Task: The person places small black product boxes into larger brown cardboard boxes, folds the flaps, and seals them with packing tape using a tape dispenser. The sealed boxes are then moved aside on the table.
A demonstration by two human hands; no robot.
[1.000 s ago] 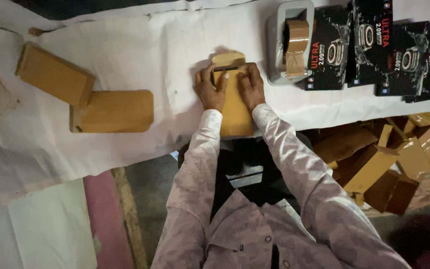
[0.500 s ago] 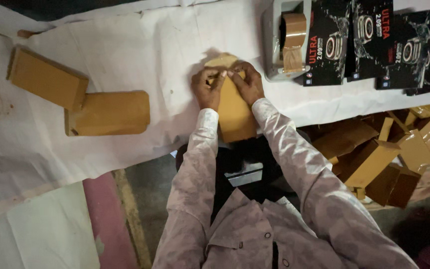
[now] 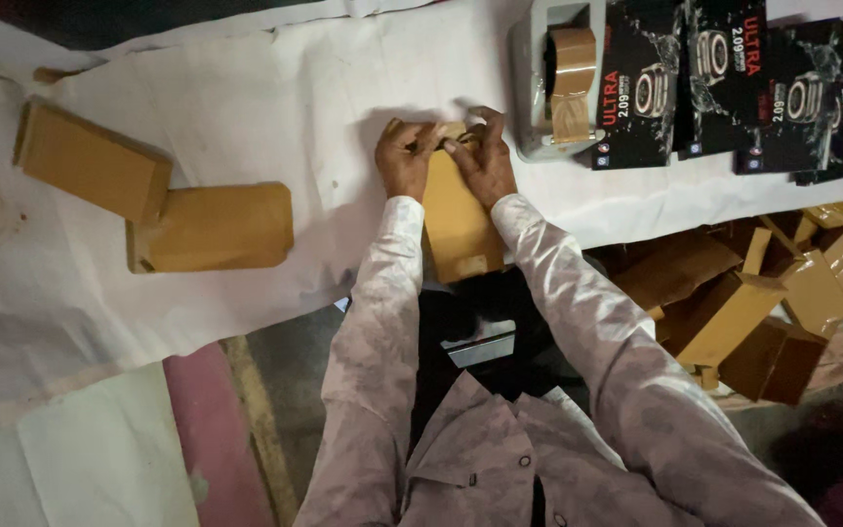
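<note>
A brown cardboard box [image 3: 458,222] lies lengthwise on the white cloth-covered table [image 3: 275,107], its near end hanging over the table's front edge. My left hand [image 3: 403,159] grips the box's far left corner. My right hand [image 3: 485,156] presses on the far right corner, fingers bent over the folded end flap. The two hands almost touch at the box's far end, which they partly hide.
A grey tape dispenser [image 3: 556,78] with brown tape stands just right of my hands. Black printed product boxes [image 3: 734,83] lie beyond it. Two closed brown boxes [image 3: 212,226] rest at the left. Several loose brown cartons [image 3: 753,303] are heaped below the table at the right.
The end flap that stood raised has been folded down flat. Both hands have shifted toward the box's far end and closed in on the flap.
</note>
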